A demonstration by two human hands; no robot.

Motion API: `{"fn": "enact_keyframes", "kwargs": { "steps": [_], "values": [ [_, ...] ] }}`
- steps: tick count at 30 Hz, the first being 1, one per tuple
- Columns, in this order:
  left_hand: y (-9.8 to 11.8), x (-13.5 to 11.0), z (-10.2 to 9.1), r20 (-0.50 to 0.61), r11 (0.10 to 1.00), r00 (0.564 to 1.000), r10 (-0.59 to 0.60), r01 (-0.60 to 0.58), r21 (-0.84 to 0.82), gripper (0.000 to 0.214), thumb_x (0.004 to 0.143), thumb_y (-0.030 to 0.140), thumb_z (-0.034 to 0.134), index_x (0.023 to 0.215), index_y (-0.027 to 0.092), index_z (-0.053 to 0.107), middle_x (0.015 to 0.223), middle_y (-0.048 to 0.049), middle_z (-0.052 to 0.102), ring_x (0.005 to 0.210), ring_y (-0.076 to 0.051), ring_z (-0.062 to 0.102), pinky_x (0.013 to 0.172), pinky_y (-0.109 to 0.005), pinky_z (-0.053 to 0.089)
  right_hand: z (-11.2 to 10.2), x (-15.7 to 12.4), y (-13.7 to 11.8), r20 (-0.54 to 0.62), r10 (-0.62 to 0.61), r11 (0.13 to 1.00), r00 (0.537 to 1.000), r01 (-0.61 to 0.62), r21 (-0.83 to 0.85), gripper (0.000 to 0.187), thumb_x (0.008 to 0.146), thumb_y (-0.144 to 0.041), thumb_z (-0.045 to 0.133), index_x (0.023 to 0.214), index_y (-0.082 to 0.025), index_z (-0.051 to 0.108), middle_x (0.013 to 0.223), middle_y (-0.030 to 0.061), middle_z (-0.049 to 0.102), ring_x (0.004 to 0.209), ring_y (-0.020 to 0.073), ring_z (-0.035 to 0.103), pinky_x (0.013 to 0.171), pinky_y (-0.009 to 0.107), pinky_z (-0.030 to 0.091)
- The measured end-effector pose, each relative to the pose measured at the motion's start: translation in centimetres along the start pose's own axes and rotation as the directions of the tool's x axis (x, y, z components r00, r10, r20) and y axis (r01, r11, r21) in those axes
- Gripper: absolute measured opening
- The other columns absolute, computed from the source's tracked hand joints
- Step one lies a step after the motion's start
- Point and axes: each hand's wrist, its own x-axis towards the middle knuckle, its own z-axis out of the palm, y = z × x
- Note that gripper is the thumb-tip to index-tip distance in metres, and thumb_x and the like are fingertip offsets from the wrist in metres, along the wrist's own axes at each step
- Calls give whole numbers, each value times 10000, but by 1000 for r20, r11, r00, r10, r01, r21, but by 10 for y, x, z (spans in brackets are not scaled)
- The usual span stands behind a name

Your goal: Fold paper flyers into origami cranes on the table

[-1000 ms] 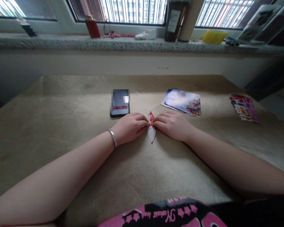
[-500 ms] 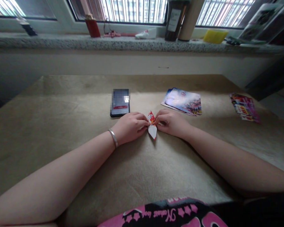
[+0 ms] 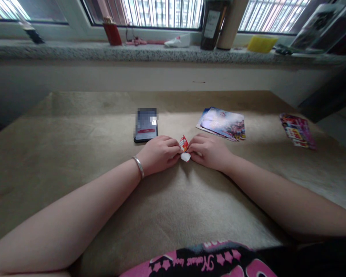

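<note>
Pinching the folded paper (image 3: 184, 147) from both sides, your left hand (image 3: 158, 154) and right hand (image 3: 211, 152).
Paper sits between your fingertips, over the table (image 3: 161, 207), red printed end pointing away from you, white end toward you; phone (image 3: 146, 125) just beyond your left hand.

1 folded paper (image 3: 183, 145) between left hand (image 3: 159, 154) and right hand (image 3: 210, 152)

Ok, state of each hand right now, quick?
Left hand: closed, fingertips pinching the left side of the folded red-and-white paper.
Right hand: closed, pinching its right side.
</note>
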Motion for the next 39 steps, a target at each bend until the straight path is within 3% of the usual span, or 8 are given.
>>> {"fn": "enact_keyframes", "kwargs": {
  "steps": [7, 11, 16, 19, 25, 29, 35, 39],
  "values": [
    [-1, 2, 1, 3, 998, 999, -48, 48, -50, 142, 839, 243, 548, 875, 182, 671, 876, -43, 668, 803, -160, 600, 733, -269, 473, 5, 4, 2, -26, 116, 967, 993, -107, 230, 111, 776, -141, 575, 750, -192, 670, 782, 46, 654, 772, 167, 571, 722, 285, 445],
    [-1, 3, 2, 17, 998, 999, -49, 48, 48, 160, 867, 271, 535, 843, 175, 660, 819, -40, 666, 755, -161, 592, 722, -284, 465, 6, 4, 1, -23, 128, 969, 992, -120, 215, 104, 770, -138, 565, 746, -185, 654, 771, 47, 640, 760, 168, 559, 705, 279, 437],
    [1, 1, 2, -46, 992, 999, 4, 2, 127, 212, 896, 226, 463, 806, 177, 649, 797, -17, 668, 758, -144, 614, 926, -351, 433, 4, 3, -3, 9, 127, 986, 992, -127, 112, 98, 760, -167, 571, 804, -183, 658, 804, 54, 633, 759, 174, 553, 679, 280, 423],
    [3, 1, 1, -48, 989, 999, 23, -16, 147, 223, 896, 228, 459, 787, 174, 646, 795, -19, 660, 760, -145, 611, 963, -361, 415, 3, 2, -4, 30, 106, 987, 994, -109, 114, 91, 780, -198, 577, 819, -187, 658, 840, 61, 643, 793, 182, 563, 697, 288, 427],
    [4, 6, 5, 0, 988, 989, -145, 145, -53, 93, 793, 182, 560, 774, 169, 650, 928, -50, 654, 869, -176, 586, 882, -342, 460, 7, 5, -1, 34, 121, 957, 992, -126, 260, 122, 849, -238, 555, 796, -200, 658, 851, 53, 646, 843, 178, 564, 772, 303, 437],
    [4, 7, 5, 42, 946, 966, -255, 258, -196, 122, 810, 172, 536, 777, 153, 651, 963, -70, 643, 946, -192, 579, 897, -342, 463, 10, 9, 0, 41, 153, 936, 987, -159, 315, 110, 838, -200, 556, 776, -193, 645, 828, 49, 642, 836, 177, 554, 790, 312, 427],
    [3, 6, 4, 71, 918, 953, -293, 301, -256, 144, 831, 188, 516, 789, 151, 649, 933, -72, 641, 900, -177, 584, 872, -326, 467, 8, 9, -4, 50, 216, 926, 975, -221, 306, 89, 812, -188, 540, 747, -182, 600, 759, 41, 615, 783, 178, 528, 739, 306, 403],
    [1, 6, 7, 73, 920, 949, -305, 314, -236, 99, 803, 175, 545, 774, 145, 635, 873, -66, 636, 856, -169, 580, 821, -299, 470, 10, 8, -4, 37, 347, 884, 937, -340, 322, 19, 788, -205, 566, 783, -187, 564, 739, 21, 592, 730, 166, 516, 658, 279, 384]
  ]
}}
